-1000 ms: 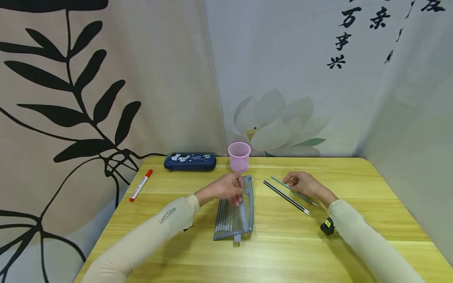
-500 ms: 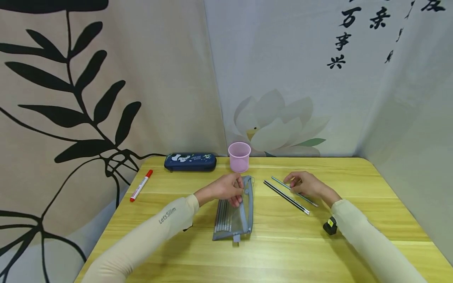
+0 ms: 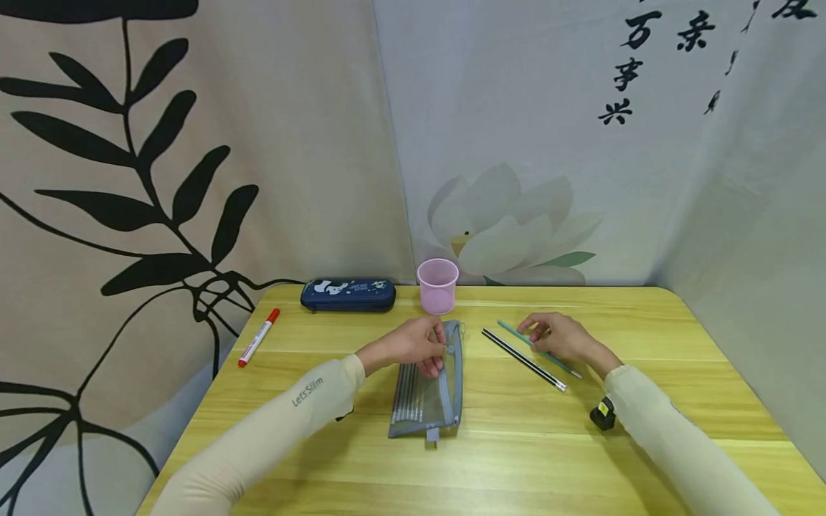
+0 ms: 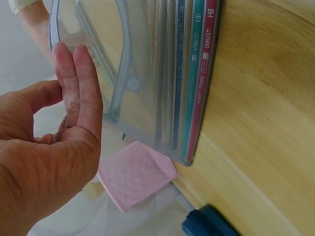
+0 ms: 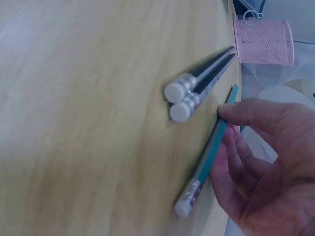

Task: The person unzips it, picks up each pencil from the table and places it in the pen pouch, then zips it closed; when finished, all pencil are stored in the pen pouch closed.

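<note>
A see-through grey pencil pouch (image 3: 413,405) stands tilted on the table with several pencils inside, among them a green pencil (image 4: 193,73) and a red pencil (image 4: 206,64). My left hand (image 3: 413,344) is at its zip side and pinches the edge near the far end; the exact contact is partly hidden. A teal pencil (image 5: 210,152) with a white eraser lies at an angle, and my right hand (image 5: 266,162) pinches it between thumb and fingers. Two dark striped pencils (image 3: 524,360) lie side by side between the pouch and my right hand.
Behind the pouch stands a pink mesh cup (image 3: 438,287). A navy pencil case (image 3: 348,295) is at the back edge, left of the cup. A red-capped marker (image 3: 259,338) lies near the table's left edge. Curtains hang behind the table (image 3: 516,466).
My right wrist has shifted slightly to the right, with the fingers still at the teal pencil. The left hand and pouch stay in place.
</note>
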### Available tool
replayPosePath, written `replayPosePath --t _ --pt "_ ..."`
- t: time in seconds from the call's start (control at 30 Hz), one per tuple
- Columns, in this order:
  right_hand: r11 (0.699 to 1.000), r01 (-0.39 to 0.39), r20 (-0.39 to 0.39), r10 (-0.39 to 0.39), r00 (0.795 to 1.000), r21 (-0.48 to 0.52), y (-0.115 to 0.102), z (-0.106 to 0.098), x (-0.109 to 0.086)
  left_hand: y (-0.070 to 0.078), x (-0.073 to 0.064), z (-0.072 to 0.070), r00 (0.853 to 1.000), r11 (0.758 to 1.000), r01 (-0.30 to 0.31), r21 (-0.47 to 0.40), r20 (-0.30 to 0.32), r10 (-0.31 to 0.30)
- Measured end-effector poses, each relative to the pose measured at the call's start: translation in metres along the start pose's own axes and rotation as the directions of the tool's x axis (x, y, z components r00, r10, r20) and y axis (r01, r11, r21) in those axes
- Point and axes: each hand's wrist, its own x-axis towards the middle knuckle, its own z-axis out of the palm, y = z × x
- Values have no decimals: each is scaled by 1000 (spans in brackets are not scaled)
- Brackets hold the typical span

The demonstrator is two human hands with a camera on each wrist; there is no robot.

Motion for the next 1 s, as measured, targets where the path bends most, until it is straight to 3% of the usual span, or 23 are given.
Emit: replayPosePath --t 0.23,0.5,0.63,0.83,1.0 --pt "1000 -6 9 6 1000 11 -6 -2 3 3 -2 -2 1000 1000 9 8 -6 -9" --pt "975 -93 15 92 996 203 -22 -5 5 3 0 -2 1000 1000 7 23 -17 -6" --pt "932 -117 18 118 993 343 -35 -1 -1 3 -1 -2 1000 999 15 34 -23 -14" --pt "840 -144 50 139 989 524 -52 10 -6 4 -2 -3 999 999 25 43 -27 -24" --pt "768 -146 98 108 989 624 -69 20 -8 5 -2 -3 999 998 21 54 -33 -19"
